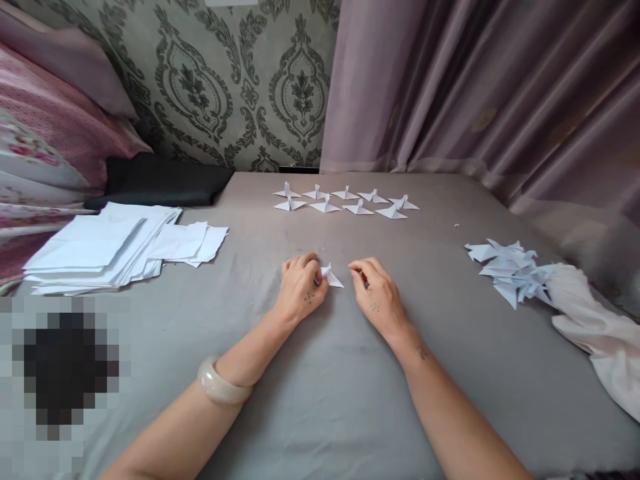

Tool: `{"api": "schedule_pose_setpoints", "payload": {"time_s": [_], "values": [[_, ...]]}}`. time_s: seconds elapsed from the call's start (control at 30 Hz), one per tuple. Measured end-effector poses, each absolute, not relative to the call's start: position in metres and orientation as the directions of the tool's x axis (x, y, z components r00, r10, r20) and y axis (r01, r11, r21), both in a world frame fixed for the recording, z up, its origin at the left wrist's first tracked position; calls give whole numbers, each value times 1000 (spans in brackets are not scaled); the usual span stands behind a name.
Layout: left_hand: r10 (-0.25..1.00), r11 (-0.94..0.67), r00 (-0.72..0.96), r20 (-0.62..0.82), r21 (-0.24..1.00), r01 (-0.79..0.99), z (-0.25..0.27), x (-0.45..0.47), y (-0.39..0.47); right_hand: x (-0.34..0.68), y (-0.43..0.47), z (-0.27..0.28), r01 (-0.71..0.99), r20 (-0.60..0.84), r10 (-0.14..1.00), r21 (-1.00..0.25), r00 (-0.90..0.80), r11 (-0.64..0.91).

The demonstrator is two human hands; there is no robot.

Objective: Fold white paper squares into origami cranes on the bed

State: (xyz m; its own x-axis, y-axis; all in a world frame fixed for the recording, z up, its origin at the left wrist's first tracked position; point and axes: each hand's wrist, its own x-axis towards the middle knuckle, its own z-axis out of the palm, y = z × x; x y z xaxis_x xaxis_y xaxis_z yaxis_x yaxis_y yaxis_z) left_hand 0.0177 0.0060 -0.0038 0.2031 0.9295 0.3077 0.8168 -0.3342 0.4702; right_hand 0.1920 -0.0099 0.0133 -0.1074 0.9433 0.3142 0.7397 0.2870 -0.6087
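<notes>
In the middle of the grey cloth surface, my left hand (301, 285) grips a small white folded paper crane (334, 277) between thumb and fingers. One pointed wing sticks out to the right of the hand; the rest is covered by the fingers. My right hand (376, 287) is a short way to the right, apart from the crane. Its thumb and index finger are curled together, and nothing shows between them. Beyond both hands, several finished paper cranes (359, 207) stand in two rows with wings spread.
Stacked white paper sheets (85, 247) lie at the left, with smaller paper pieces (183, 240) beside them. Behind is a black folded item (160, 180). At the right, a heap of folded paper pieces (515, 270) touches a pale cloth (595, 320). Purple curtains (450, 80) hang behind.
</notes>
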Motion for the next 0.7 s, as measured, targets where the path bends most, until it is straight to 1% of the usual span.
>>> {"api": "schedule_pose_setpoints", "payload": {"time_s": [0.13,0.23,0.37,0.5,0.57,0.6,0.7], "values": [[935,-340,238,262,470,815,-1,16,2,189,-16,12,763,281,945,-569,-168,305],[953,-298,213,216,539,788,2,19,-4,188,-18,10,770,262,949,-564,-176,299],[984,-170,152,88,694,700,10,31,-16,188,-17,6,756,221,962,-598,-162,265],[997,-41,78,-16,740,671,17,37,-20,189,-12,1,768,186,970,-596,-153,236],[999,-37,48,7,748,662,16,34,-16,190,-9,-1,753,178,971,-613,-160,237],[997,-76,53,54,751,656,15,32,-13,190,-7,-1,736,179,969,-630,-171,246],[961,-274,158,227,722,636,9,25,-3,189,-2,-2,675,196,952,-672,-235,305]]}}
